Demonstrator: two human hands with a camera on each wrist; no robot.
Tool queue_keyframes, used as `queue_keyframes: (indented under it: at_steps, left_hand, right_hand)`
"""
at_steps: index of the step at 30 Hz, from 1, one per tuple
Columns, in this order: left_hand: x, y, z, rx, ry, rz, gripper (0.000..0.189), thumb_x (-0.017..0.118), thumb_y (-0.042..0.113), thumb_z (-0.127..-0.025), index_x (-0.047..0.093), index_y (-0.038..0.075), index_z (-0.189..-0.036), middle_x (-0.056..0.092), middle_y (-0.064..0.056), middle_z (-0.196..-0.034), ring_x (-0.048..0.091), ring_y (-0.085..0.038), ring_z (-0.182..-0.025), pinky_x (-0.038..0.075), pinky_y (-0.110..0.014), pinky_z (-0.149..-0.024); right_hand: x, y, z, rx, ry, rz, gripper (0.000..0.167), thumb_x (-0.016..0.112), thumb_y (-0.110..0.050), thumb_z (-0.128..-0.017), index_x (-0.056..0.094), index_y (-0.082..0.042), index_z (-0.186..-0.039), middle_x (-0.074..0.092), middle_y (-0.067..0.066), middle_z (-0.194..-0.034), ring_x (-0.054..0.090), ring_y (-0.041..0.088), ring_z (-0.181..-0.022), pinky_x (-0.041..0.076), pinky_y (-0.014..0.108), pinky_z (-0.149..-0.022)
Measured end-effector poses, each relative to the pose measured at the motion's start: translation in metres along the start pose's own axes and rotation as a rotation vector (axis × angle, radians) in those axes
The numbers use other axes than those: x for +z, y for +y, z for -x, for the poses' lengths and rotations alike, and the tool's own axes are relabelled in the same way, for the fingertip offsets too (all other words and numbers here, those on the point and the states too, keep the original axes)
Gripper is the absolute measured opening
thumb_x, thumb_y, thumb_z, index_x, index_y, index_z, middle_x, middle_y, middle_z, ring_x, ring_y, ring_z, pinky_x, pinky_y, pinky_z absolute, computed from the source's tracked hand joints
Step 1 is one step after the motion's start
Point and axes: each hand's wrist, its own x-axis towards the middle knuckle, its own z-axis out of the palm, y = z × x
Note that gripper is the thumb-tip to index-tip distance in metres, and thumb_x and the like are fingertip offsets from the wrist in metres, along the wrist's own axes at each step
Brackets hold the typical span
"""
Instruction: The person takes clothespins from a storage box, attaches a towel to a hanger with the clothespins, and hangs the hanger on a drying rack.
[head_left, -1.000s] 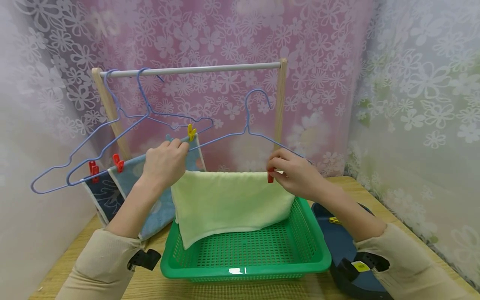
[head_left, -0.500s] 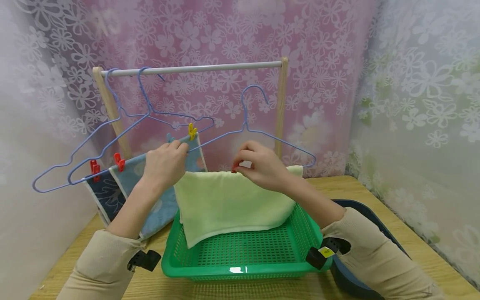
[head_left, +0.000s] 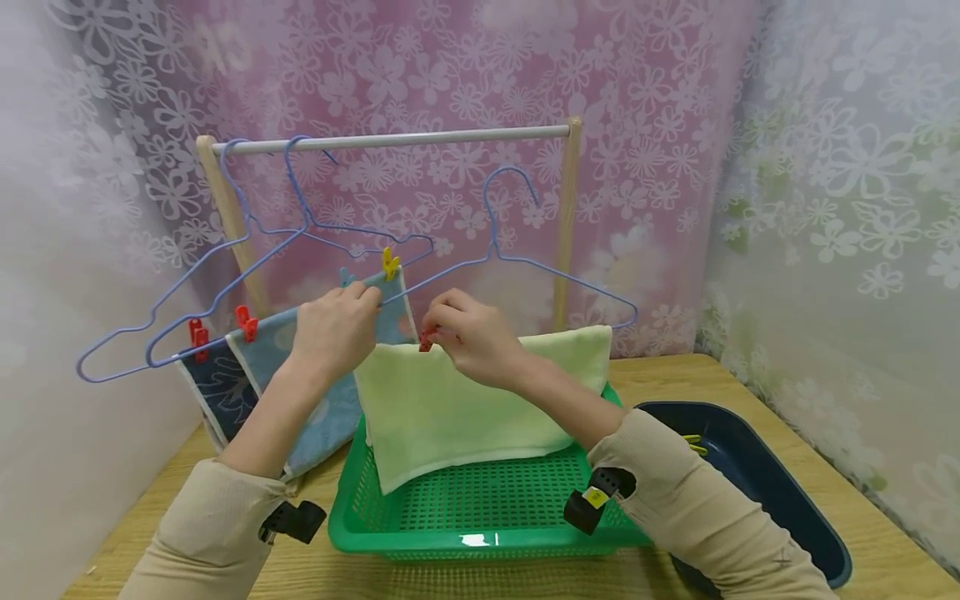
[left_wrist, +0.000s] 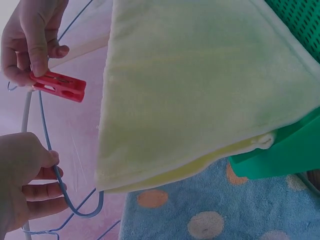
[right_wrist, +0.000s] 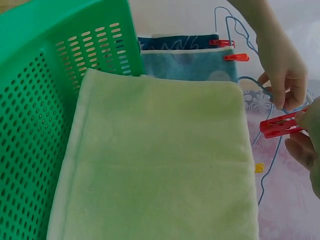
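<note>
A yellow towel (head_left: 465, 408) hangs folded over the lower bar of a blue wire clothes hanger (head_left: 492, 242). My left hand (head_left: 336, 332) grips that hanger near its left end; in the left wrist view its fingers (left_wrist: 45, 192) curl round the wire. Between the thumb and fingers of my right hand (head_left: 480, 346) is a red clothespin (head_left: 425, 340), just above the towel's top edge near the left hand. Both wrist views show a gap between this clothespin (left_wrist: 62, 87) and the towel (left_wrist: 200, 90).
A drying rack (head_left: 420, 138) behind bears two more hangers, with a light blue towel (head_left: 318, 425) and a dark blue towel (head_left: 221, 383) clipped on. Under the yellow towel stands a green basket (head_left: 480, 540). At right, a dark tray (head_left: 795, 508) holds yellow clothespins (head_left: 696, 444).
My right hand has moved left along the towel's top edge with the red clothespin, from near its right end to beside the left hand. The left hand has kept its grip on the hanger.
</note>
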Motion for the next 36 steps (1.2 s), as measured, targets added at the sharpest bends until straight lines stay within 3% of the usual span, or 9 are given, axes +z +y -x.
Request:
queue_keyframes:
  at_steps: [6,10,23,36]
  left_hand:
    - [0.001,0.001,0.000,-0.005,0.003,-0.007,0.006,0.061,0.005,-0.086,0.059,0.003,-0.081,0.059,-0.010,-0.077,0.051,-0.023,-0.054,0.038,-0.036,-0.038]
    - [0.002,0.003,0.000,-0.017,-0.016,-0.014,0.008,0.061,0.006,-0.085,0.056,0.004,-0.079,0.056,-0.009,-0.074,0.050,-0.024,-0.055,0.037,-0.036,-0.038]
    - [0.006,0.005,0.002,0.001,0.009,-0.019,0.011,0.063,0.006,-0.085,0.055,0.004,-0.078,0.057,-0.009,-0.075,0.046,-0.022,-0.051,0.033,-0.033,-0.037]
    - [0.006,0.007,0.003,-0.005,0.012,-0.002,0.004,0.063,0.004,-0.085,0.059,0.004,-0.082,0.061,-0.010,-0.081,0.048,-0.024,-0.053,0.038,-0.036,-0.038]
  right_hand:
    - [0.012,0.002,-0.002,-0.088,0.029,0.064,0.012,0.067,0.005,-0.080,0.062,-0.007,-0.082,0.055,0.006,-0.087,0.056,0.013,-0.070,0.043,0.018,-0.059]
    - [0.020,0.002,-0.002,-0.105,0.031,0.085,0.012,0.066,0.004,-0.081,0.063,-0.008,-0.083,0.056,0.005,-0.088,0.057,0.012,-0.071,0.042,0.017,-0.059]
    - [0.036,-0.002,-0.007,0.006,0.054,-0.003,0.010,0.066,0.004,-0.082,0.065,-0.006,-0.081,0.058,0.007,-0.090,0.058,0.017,-0.079,0.045,0.019,-0.063]
    - [0.047,-0.001,-0.005,0.034,0.006,-0.017,0.013,0.062,0.003,-0.084,0.066,-0.008,-0.080,0.058,0.004,-0.088,0.057,0.014,-0.073,0.042,0.017,-0.061]
